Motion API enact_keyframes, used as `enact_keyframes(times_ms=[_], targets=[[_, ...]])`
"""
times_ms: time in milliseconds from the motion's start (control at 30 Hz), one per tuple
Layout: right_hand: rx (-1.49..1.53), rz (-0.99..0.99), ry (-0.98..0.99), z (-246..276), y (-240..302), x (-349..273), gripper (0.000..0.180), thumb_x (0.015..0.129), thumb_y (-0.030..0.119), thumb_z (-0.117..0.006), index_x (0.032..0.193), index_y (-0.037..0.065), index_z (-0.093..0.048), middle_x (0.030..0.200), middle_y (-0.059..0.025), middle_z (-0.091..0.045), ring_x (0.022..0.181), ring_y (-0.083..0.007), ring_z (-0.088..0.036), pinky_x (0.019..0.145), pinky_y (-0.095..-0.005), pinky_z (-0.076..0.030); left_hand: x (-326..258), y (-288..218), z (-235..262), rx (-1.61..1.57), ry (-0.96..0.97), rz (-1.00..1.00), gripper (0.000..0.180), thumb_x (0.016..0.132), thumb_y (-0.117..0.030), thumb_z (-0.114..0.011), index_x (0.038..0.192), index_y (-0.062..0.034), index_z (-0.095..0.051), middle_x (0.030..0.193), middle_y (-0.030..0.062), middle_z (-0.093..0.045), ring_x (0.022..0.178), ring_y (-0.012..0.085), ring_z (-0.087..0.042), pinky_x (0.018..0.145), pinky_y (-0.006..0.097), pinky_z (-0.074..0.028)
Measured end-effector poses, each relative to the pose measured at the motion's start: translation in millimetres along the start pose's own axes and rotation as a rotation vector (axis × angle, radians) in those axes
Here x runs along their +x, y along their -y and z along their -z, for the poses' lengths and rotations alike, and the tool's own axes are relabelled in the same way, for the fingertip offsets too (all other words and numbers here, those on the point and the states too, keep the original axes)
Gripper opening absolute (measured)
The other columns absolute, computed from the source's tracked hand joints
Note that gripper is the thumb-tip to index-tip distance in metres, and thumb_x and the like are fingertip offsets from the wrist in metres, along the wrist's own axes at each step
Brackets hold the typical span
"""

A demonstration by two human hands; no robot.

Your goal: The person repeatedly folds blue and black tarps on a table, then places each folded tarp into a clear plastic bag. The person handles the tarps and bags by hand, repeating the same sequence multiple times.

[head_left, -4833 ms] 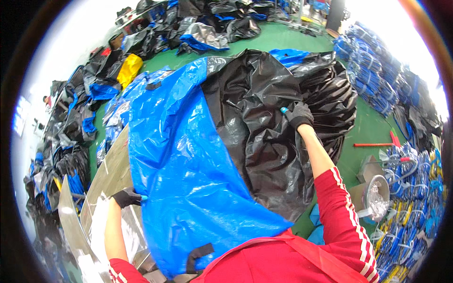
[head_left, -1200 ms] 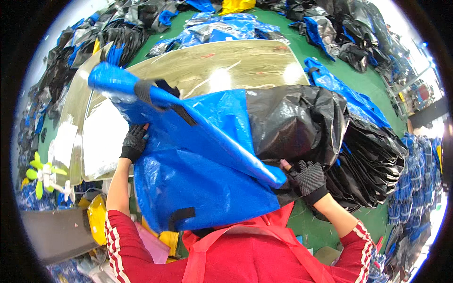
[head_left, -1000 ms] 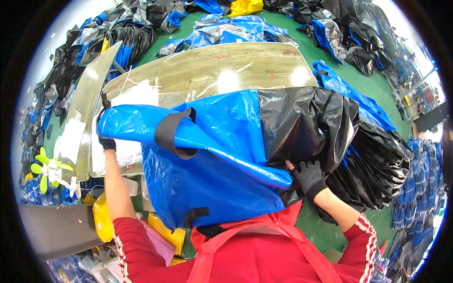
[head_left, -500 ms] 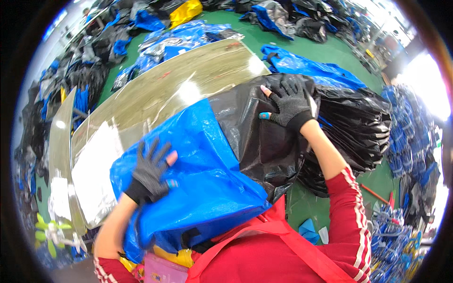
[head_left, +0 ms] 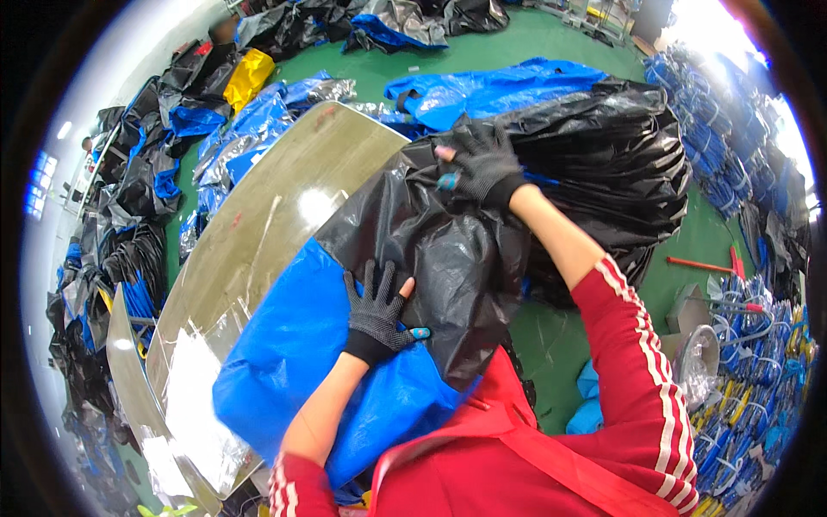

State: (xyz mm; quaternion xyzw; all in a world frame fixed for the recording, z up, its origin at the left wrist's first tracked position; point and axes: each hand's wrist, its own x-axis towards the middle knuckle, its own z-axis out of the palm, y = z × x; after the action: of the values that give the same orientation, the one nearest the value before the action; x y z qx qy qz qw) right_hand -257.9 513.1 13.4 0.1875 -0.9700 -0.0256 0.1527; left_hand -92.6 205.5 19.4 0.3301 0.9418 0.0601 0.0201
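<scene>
**Blue-and-black bag half flattened on the steel table**

Pressed flat at the near end, bulging at the far end. Left hand [head_left: 376, 312], in a dark knit glove, spread wide with fingers fanned and palm down, right where the blue woven part meets the black plastic part of the bag [head_left: 413, 250]. Right hand [head_left: 482, 159], gloved the same, reaching out toward 12 o'clock, fingers curled and gripping a bunch of the black plastic near the bag's far end.

Bag lying across the polished metal table [head_left: 258, 233], blue end toward 7 o'clock near the body, black end toward 1 o'clock. Blue portion [head_left: 293, 362] looking fairly smooth and laid out; black portion creased and puffed, judged not yet flattened or folded. Probably somewhere in the middle of the handling: laid on the table, not yet neat.

At 2 o'clock beyond the right hand, a heap of crumpled black plastic [head_left: 620, 164], and behind it at 12 o'clock a blue sheet [head_left: 491, 86] on the green floor [head_left: 715, 250].

Hard to make out: whether the heap at 2 o'clock belongs to the same bag or to others. Bag's near edge hidden under the red sleeves and chest. Its mouth, straps or seams not visible. Table's left end lost in glare and fisheye bend. Piles around 10 o'clock too small to name beyond dark and blue bags [head_left: 172, 164].
</scene>
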Motion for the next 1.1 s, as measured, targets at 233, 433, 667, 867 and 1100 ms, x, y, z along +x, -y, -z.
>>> enact_keyframes(times_ms=[233,433,667,867,1100], targets=[[0.696,-0.456,-0.563,20.6,-2.1,-49.6,0.098,0.07,0.029,-0.083,0.148,0.009,-0.027,0.141,-0.0228,-0.042,0.13,-0.0407,-0.041,0.11,-0.0394,-0.034,-2.6,18.1,-2.2,-0.145,-0.074,-0.016,0.07,0.078,-0.061,-0.063,0.129,-0.0131,-0.057,0.141,0.0216,-0.045,0.135,0.0423,-0.035,0.112,0.064,-0.014],[1.124,-0.662,-0.053,17.2,25.7,-136.7,0.053,0.091,0.04,-0.063,0.125,0.002,-0.052,0.119,-0.0153,-0.06,0.11,-0.0268,-0.055,0.098,-0.037,-0.041,85.3,-2.7,14.2,-0.131,-0.37,-0.221,0.077,0.08,-0.066,-0.056,0.138,-0.0155,-0.051,0.147,0.0191,-0.039,0.137,0.0437,-0.03,0.113,0.059,-0.017],[1.495,-0.677,-0.234,25.6,9.4,-144.8,0.06,0.085,0.018,-0.073,0.134,0.001,-0.043,0.104,-0.0092,-0.064,0.094,-0.0144,-0.058,0.086,-0.0299,-0.048,108.9,5.6,-32.2,-0.139,-0.135,-0.244,0.077,0.082,-0.066,-0.054,0.142,-0.0181,-0.046,0.154,0.0161,-0.031,0.144,0.0428,-0.02,0.116,0.059,-0.008],[0.327,0.281,-0.322,60.5,39.0,-198.7,0.069,0.072,0.044,-0.074,0.135,0.025,-0.053,0.12,-0.0125,-0.061,0.114,-0.0315,-0.057,0.106,-0.0617,-0.026,105.6,14.6,-35.0,-0.069,-0.259,-0.338,0.074,0.085,-0.061,-0.053,0.143,-0.0162,-0.045,0.153,0.0166,-0.031,0.144,0.0427,-0.019,0.114,0.064,-0.003],[0.288,0.619,-0.422,94.5,52.9,-93.6,0.02,0.078,0.025,-0.064,0.091,0.01,-0.066,0.088,-0.0091,-0.064,0.103,-0.0333,-0.062,0.091,-0.0463,-0.051,107.4,22.1,-28.6,0.122,-0.124,-0.418,0.057,0.095,-0.037,-0.045,0.147,-0.0136,-0.038,0.155,0.0133,-0.029,0.144,0.0361,-0.024,0.115,0.059,-0.014]])
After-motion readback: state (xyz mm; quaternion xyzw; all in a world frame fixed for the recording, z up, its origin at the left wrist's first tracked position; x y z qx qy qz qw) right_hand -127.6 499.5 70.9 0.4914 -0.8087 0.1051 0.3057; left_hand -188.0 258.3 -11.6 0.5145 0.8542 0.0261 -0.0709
